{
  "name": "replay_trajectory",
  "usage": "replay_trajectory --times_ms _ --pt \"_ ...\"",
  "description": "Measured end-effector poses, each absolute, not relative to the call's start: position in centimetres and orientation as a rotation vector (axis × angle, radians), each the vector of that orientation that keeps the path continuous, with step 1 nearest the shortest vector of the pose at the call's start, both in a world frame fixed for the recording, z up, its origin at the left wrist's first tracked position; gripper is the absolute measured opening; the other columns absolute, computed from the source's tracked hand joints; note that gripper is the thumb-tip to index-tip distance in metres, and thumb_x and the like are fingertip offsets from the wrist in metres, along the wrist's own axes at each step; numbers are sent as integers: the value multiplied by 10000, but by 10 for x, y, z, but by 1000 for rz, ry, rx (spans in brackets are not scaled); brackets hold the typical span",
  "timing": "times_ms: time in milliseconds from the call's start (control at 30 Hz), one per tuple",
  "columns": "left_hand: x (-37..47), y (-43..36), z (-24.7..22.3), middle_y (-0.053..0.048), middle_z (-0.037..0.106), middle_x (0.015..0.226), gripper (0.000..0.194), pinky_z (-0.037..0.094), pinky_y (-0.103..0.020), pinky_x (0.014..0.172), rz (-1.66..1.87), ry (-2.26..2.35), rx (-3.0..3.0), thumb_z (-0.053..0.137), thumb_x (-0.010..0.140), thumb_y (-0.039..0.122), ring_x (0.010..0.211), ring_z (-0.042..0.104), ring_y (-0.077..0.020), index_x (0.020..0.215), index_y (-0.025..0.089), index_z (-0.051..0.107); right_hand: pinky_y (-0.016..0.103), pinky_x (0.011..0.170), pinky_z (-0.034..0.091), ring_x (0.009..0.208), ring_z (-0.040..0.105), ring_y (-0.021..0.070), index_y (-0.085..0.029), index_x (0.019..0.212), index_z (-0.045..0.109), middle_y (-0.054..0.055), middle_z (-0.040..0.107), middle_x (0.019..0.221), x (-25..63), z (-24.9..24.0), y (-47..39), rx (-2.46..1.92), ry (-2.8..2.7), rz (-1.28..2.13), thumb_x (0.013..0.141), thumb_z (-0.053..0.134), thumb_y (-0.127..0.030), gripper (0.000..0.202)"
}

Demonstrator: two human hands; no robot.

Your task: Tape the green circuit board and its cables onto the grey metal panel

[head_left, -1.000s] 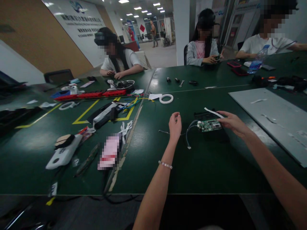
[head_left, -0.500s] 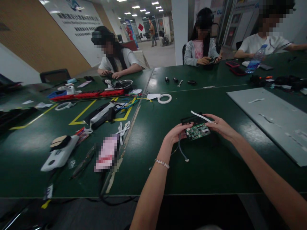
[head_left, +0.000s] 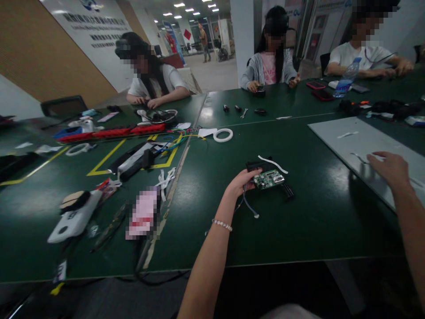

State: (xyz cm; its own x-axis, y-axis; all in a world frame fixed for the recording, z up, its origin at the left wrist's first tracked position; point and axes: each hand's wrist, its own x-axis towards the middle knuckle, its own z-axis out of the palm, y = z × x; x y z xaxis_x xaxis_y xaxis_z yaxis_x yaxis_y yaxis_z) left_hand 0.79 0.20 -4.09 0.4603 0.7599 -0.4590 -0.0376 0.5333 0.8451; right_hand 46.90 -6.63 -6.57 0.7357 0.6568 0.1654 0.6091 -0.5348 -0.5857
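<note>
My left hand [head_left: 242,182] is closed on the left edge of a green circuit board [head_left: 269,179] with black parts around it. A grey cable [head_left: 247,204] with a white connector hangs from it. Across its far side lies a white ribbon strip [head_left: 274,164]; whether it is attached I cannot tell. Over at the right, my right hand [head_left: 392,170] reaches above a light grey panel [head_left: 332,133]. Its fingers are stretched out and a little apart, close to a pale strip [head_left: 358,157] on the panel; contact is unclear.
Left of me lie a white device [head_left: 75,217], a pixelated pink item [head_left: 142,212] and a black-and-silver pouch [head_left: 136,159]. A tape roll [head_left: 223,135], a wrench [head_left: 244,113] and a water bottle [head_left: 347,79] are farther off. Several people sit across the table.
My right hand has let go of the circuit board and moved right, over the grey panel. My left hand still holds the board. The view has shifted slightly.
</note>
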Motion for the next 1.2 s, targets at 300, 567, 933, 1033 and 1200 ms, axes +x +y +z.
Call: replay_trajectory --times_ms 300,567,933,1033,1200 --pt "12 0 -43 -54 650 956 258 530 -238 623 691 1045 929 684 789 283 730 630 -116 1008 175 599 402 728 373 721 525 255 -244 729 657 65 603 730 524 -99 -65 -2414 -1149 93 647 704 -451 228" --pt "10 -2 -37 -73 646 989 237 546 -265 679 690 993 897 665 806 249 779 638 -131 1016 166 595 402 770 390 707 560 236 -296 767 702 51 662 809 532 -91 -82 -2302 -1044 256 637 744 -445 202" --pt "9 2 -48 -72 647 992 287 540 -250 649 700 952 948 675 797 293 773 640 -129 1041 166 591 280 697 497 731 621 147 -197 885 621 26 632 781 340 -10 -83 -1374 -923 858 684 727 -374 287" --pt "12 2 -50 -37 656 889 243 526 -225 597 728 958 970 661 798 267 684 631 -104 1008 166 596 171 524 415 598 540 71 -186 861 616 -13 581 717 238 13 -80 -1219 -1129 1306 746 680 -388 241" --pt "12 -7 -41 26 556 518 147 396 -169 418 691 980 1042 572 847 259 392 502 -63 850 114 598 169 434 340 473 481 54 -159 797 607 -29 546 609 121 12 -72 -1128 -1356 1435 818 590 -434 276"
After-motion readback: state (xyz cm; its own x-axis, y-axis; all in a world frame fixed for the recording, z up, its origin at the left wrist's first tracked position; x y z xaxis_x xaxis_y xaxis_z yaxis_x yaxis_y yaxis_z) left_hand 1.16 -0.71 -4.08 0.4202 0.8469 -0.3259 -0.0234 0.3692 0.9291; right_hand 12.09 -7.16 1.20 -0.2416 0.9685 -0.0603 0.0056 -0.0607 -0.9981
